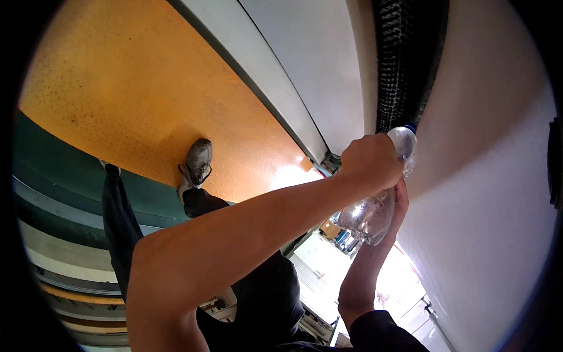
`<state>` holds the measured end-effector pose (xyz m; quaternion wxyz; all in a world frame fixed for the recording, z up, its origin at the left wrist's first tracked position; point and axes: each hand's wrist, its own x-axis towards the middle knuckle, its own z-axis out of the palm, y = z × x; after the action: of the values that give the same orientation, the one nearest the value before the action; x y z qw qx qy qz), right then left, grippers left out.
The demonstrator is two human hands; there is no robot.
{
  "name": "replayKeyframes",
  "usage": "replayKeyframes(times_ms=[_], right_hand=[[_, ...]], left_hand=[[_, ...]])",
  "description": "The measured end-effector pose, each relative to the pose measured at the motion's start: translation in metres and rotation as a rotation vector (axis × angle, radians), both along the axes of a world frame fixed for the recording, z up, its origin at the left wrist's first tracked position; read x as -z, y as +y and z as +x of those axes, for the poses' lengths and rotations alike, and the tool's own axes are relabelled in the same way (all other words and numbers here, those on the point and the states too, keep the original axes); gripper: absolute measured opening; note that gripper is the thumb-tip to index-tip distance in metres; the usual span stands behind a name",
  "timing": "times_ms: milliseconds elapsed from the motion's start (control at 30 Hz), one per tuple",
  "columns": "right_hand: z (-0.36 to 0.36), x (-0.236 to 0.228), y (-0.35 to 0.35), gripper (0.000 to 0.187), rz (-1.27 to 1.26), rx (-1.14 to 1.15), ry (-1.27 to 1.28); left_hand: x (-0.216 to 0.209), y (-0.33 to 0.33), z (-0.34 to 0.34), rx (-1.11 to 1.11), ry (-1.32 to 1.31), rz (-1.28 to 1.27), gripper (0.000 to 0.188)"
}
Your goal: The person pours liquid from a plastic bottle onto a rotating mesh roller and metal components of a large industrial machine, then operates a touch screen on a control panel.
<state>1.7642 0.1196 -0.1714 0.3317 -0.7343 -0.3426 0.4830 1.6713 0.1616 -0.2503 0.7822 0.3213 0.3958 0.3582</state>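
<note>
A clear plastic bottle [370,218] with a dark blue cap [410,126] is held between my two hands, tilted with its cap end up and to the right. My left hand [372,158] is closed around its upper part, the fingers mostly turned out of sight. My right hand [402,198] is wrapped behind the bottle's side, below the left one, partly hidden by it. Just beyond the cap end is a black, ribbed surface like tyre tread [394,64], set between a white panel [316,53] and a smooth pale curved panel [487,158].
A worn yellow floor [135,88] spreads to the left, with a dark green strip [56,158] along its edge. A grey shoe [199,155] stands on the yellow. A long pale sill [246,76] borders the white panel. Bright light and a cardboard-coloured box [330,229] show behind my arms.
</note>
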Motion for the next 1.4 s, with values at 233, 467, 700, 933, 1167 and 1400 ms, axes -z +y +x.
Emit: replayKeyframes(times_ms=[233, 467, 700, 933, 1167, 1400], right_hand=[[0.000, 0.000, 0.001, 0.029, 0.013, 0.104, 0.045], [-0.013, -0.008, 0.008, 0.029, 0.030, 0.093, 0.002], [-0.049, 0.003, 0.022, 0.031, -0.011, 0.084, 0.067], [-0.105, 0.003, 0.027, 0.032, -0.037, -0.031, 0.045], [-0.160, 0.003, 0.032, 0.032, -0.015, -0.071, 0.002], [-0.223, -0.024, 0.029, 0.031, 0.018, -0.073, -0.021]], left_hand=[[-0.004, -0.001, -0.007, -0.065, -0.005, 0.046, 0.042], [-0.011, 0.002, -0.030, -0.105, -0.020, 0.038, 0.042], [-0.002, 0.007, -0.065, -0.137, -0.007, 0.026, 0.040], [0.003, 0.005, -0.123, -0.163, -0.019, 0.045, 0.038], [0.005, 0.005, -0.176, -0.253, 0.008, 0.079, 0.035], [-0.023, 0.004, -0.233, -0.259, 0.020, 0.083, 0.035]])
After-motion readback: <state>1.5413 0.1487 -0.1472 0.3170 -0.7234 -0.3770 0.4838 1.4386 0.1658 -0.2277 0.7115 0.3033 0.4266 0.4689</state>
